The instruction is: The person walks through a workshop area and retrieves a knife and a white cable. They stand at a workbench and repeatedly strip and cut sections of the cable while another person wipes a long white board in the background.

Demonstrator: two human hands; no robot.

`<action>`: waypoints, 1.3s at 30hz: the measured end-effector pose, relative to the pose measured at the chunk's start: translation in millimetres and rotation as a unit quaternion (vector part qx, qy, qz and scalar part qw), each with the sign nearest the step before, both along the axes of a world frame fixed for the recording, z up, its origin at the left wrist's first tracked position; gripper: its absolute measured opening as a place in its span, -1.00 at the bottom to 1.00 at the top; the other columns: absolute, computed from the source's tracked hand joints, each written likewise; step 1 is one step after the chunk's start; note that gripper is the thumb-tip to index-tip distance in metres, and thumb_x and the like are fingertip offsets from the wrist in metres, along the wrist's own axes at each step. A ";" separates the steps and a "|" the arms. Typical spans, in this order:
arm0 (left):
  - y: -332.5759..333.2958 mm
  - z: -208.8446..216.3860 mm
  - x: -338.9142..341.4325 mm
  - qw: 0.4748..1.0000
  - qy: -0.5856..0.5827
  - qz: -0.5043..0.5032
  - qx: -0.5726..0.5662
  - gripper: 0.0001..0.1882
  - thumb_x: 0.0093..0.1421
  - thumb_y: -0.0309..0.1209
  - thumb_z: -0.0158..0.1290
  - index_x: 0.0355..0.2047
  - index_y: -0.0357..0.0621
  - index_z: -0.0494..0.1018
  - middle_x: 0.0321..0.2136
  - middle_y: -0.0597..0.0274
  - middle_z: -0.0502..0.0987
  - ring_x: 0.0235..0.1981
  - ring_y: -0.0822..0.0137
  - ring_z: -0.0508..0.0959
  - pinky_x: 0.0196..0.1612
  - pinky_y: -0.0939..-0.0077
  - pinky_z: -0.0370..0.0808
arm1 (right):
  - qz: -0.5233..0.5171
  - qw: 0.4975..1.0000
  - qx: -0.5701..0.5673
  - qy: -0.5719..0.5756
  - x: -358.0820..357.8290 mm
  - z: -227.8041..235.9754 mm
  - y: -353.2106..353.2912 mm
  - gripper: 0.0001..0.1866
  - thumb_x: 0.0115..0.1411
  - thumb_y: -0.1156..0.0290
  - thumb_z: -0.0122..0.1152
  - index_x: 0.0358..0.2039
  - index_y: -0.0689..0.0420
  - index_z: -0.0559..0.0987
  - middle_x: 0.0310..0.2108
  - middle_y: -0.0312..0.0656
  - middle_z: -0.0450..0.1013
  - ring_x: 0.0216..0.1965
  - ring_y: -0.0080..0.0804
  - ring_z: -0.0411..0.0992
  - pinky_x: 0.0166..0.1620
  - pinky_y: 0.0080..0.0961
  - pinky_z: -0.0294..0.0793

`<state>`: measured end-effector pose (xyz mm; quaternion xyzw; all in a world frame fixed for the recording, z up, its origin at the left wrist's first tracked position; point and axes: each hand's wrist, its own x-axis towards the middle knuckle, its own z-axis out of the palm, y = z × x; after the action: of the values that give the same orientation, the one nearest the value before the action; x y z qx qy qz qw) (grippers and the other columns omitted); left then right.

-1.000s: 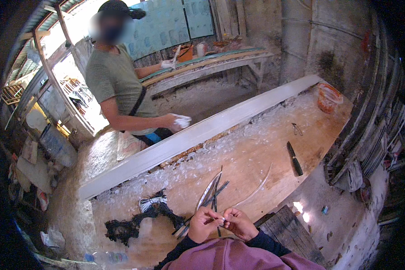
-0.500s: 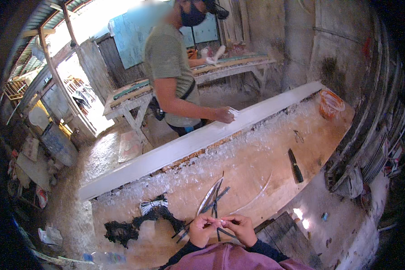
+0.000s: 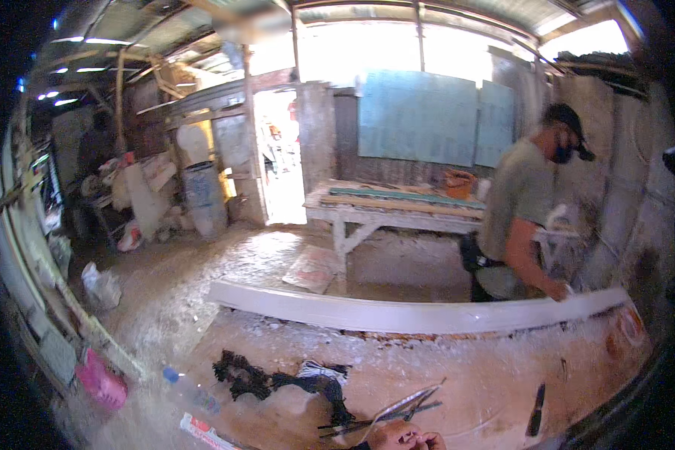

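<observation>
No readable text, labels, numbers or signs.

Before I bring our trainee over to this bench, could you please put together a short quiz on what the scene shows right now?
1. Which of these lies nearest the person's left hand?
A) the knife
B) the thin dark strips
C) the orange bucket

2. True or false: the co-worker stands on the near side of the long white board.

3. Fill in the colour: the white bundle on the table lies against a stringy tangle coloured ____.

Key:
1. B.
2. False; the co-worker stands on the far side of the long white board.
3. Black.
</observation>
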<state>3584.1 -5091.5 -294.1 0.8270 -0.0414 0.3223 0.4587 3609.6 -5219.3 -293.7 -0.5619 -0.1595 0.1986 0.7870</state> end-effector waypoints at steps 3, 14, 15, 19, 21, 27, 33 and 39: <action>2.7 -7.5 -0.6 0.999 0.041 0.000 -0.026 -0.91 -0.14 -0.41 0.08 -0.57 -0.06 0.42 -0.63 0.22 0.38 -0.61 0.25 0.42 -0.54 0.43 0.36 | 0.014 1.000 -0.017 0.009 1.0 4.0 0.5 -0.88 0.15 0.37 -0.01 -0.41 0.15 0.37 -0.43 -0.28 0.33 -0.38 -0.56 0.32 -0.31 -0.64 0.36; 9.5 -0.2 -8.4 0.895 0.162 -0.146 -0.390 -0.89 0.00 -0.44 0.05 -0.43 -0.14 0.40 -0.59 0.44 0.38 -0.57 0.58 0.39 -0.53 0.66 0.34 | 0.096 0.973 0.081 0.193 -0.4 21.9 3.2 -0.91 0.08 0.43 0.06 -0.41 0.13 0.37 -0.43 -0.31 0.30 -0.44 -0.60 0.26 -0.25 -0.59 0.34; 10.0 -0.2 -9.8 0.894 0.159 -0.150 -0.391 -0.89 0.01 -0.44 0.04 -0.42 -0.15 0.40 -0.58 0.46 0.38 -0.56 0.59 0.39 -0.53 0.66 0.34 | 0.092 0.974 0.079 0.192 -0.6 21.2 3.6 -0.91 0.08 0.43 0.06 -0.41 0.13 0.38 -0.44 -0.32 0.30 -0.45 -0.61 0.27 -0.26 -0.60 0.34; 10.2 -2.0 -9.1 0.953 0.114 -0.108 -0.258 -0.91 0.02 -0.43 0.04 -0.46 -0.15 0.41 -0.58 0.36 0.40 -0.57 0.52 0.41 -0.52 0.64 0.35 | 0.061 0.978 0.069 0.190 0.8 17.9 5.3 -0.92 0.08 0.45 0.07 -0.41 0.14 0.40 -0.48 -0.32 0.33 -0.45 -0.62 0.29 -0.28 -0.62 0.35; 7.3 -2.8 -7.9 0.978 0.104 -0.045 -0.176 -0.90 0.03 -0.40 0.04 -0.48 -0.16 0.41 -0.59 0.31 0.41 -0.57 0.47 0.42 -0.52 0.63 0.35 | 0.045 0.978 0.065 0.195 0.5 18.2 5.5 -0.92 0.08 0.46 0.06 -0.40 0.15 0.40 -0.47 -0.30 0.35 -0.44 -0.60 0.30 -0.28 -0.62 0.35; 8.1 -1.6 -4.6 0.983 0.019 -0.076 -0.169 -0.83 -0.02 -0.35 0.11 -0.50 -0.17 0.42 -0.58 0.22 0.40 -0.57 0.40 0.43 -0.54 0.60 0.36 | 0.018 0.983 0.039 0.179 -1.5 24.3 4.7 -0.88 0.09 0.50 0.02 -0.34 0.23 0.42 -0.35 -0.19 0.41 -0.30 -0.48 0.36 -0.18 -0.57 0.35; 8.8 -0.5 -6.9 0.990 0.056 -0.030 -0.128 -0.82 -0.04 -0.37 0.12 -0.52 -0.21 0.39 -0.58 0.21 0.38 -0.56 0.37 0.42 -0.54 0.57 0.37 | -0.004 0.989 -0.020 0.144 0.7 20.9 4.0 -0.88 0.06 0.52 0.05 -0.37 0.26 0.45 -0.34 -0.15 0.43 -0.27 -0.45 0.38 -0.14 -0.56 0.34; 10.8 -13.6 -1.0 0.978 0.066 -0.087 -0.177 -0.88 0.00 -0.45 0.08 -0.52 -0.22 0.37 -0.58 0.25 0.38 -0.52 0.43 0.43 -0.47 0.60 0.38 | -0.033 0.995 -0.030 0.084 -0.3 18.2 4.8 -0.89 0.03 0.52 0.09 -0.40 0.25 0.45 -0.43 -0.19 0.43 -0.35 -0.49 0.38 -0.21 -0.60 0.35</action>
<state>3583.0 -5080.8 -307.7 0.7453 -0.0249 0.2282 0.6260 3609.3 -5214.5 -275.5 -0.5714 -0.0680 0.2244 0.7864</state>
